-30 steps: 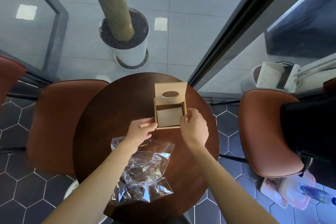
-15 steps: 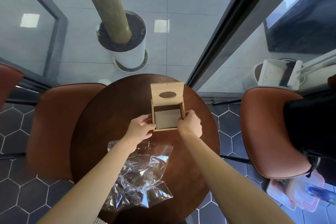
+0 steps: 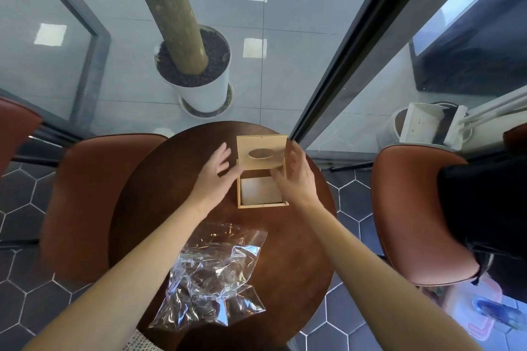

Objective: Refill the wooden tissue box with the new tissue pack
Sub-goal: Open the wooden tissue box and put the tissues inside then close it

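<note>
The wooden tissue box (image 3: 262,206) stands on the far side of the round dark table (image 3: 171,179). Its lid (image 3: 261,143), which has an oval slot, is tipped up at the back. A pale flat tissue pack (image 3: 261,191) fills the inside of the box. My left hand (image 3: 214,177) hovers just left of the lid with its fingers spread and holds nothing. My right hand (image 3: 296,179) is at the lid's right edge; its thumb lies across the lid's lower right corner and its fingers are straight.
A crumpled clear plastic bag (image 3: 214,273) lies on the near half of the table. Brown padded chairs stand to the left (image 3: 85,194) and to the right (image 3: 413,208). Beyond the table is a glass wall, with a white planter (image 3: 199,91) behind it.
Both hands have left the box's front corners and risen to the two sides of the raised lid. The box and the bag have stayed where they were.
</note>
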